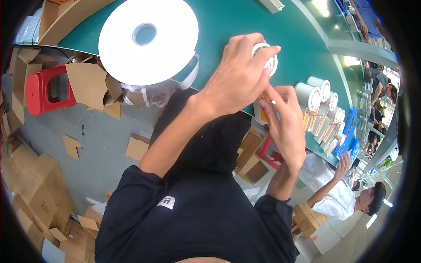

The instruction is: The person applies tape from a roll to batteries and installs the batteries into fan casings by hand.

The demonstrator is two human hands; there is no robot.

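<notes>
My left hand (237, 74) is wrapped around a white round spool-like part (271, 63) with a ribbed, hollow end, holding it just above the green table. Close below it, my right hand (286, 127) has its thumb and fingers pinched on copper-coloured wire leads (262, 95) beside the spool. A small white tip shows between those fingers; most of the leads are hidden by both hands. To the right on the table stand several similar white spools (308, 96) with copper-coloured leads hanging toward me.
A large white reel (127, 52) of tape lies on the green table (219, 22) at left, its loose strip hanging over the edge. Blue trays (351, 125) sit at far right. A red stool (37, 93) and cardboard boxes (41, 186) stand on the floor. A co-worker (335, 193) is at right.
</notes>
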